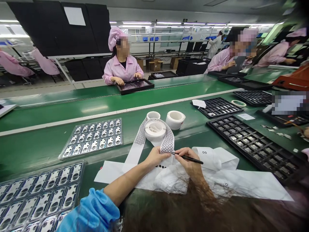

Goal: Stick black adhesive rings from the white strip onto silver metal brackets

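Note:
My left hand (158, 156) pinches the edge of a white strip printed with small black rings (167, 145), which unwinds from a roll (155, 128) in front of me. In my right hand (189, 161) is a pair of black tweezers (191, 158), gripped like a pen. Their tips meet the strip beside my left fingertips; whether a ring is caught in them is too small to tell. Lengths of white backing paper (246, 182) lie under and around both hands. A few black dots show on the paper below my left hand.
More white rolls (175, 120) stand behind. Clear trays of metal-framed parts (93, 135) lie to the left, black compartment trays (251, 145) to the right. Across the green bench (101, 108), a co-worker in pink (123, 67) handles a black tray (136, 86); other workers are farther off.

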{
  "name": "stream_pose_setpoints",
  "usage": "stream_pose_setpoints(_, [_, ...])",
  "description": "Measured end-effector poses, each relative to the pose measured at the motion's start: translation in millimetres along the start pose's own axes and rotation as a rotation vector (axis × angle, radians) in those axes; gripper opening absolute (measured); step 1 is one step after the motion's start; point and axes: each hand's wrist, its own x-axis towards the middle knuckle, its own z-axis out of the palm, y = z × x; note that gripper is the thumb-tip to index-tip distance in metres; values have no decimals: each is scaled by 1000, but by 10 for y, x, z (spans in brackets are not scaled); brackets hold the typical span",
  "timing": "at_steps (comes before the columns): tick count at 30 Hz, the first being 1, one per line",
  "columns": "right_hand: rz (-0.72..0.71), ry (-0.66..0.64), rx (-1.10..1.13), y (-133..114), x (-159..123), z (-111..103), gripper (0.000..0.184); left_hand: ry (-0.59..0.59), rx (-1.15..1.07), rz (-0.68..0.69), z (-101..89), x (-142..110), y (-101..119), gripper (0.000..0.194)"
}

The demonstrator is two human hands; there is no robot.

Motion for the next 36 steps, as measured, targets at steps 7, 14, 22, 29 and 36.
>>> stream_pose_setpoints(7, [-8, -21, 8, 16, 3, 31, 20, -2, 3, 7, 11, 10, -9, 48])
stream_pose_setpoints(14, [12, 0, -1, -18, 0, 10, 19, 14, 10, -5, 22, 3, 0, 45])
stream_pose_setpoints(22, [40, 14, 4, -15, 0, -2, 22, 16, 27, -3, 22, 1, 4, 41])
stream_pose_setpoints(29, [47, 25, 11, 1, -1, -3, 23, 0, 54, 9, 11, -10, -1, 38])
stream_pose_setpoints(36, [42, 38, 22, 6, -3, -3, 23, -44, 113, -7, 5, -19, -6, 25])
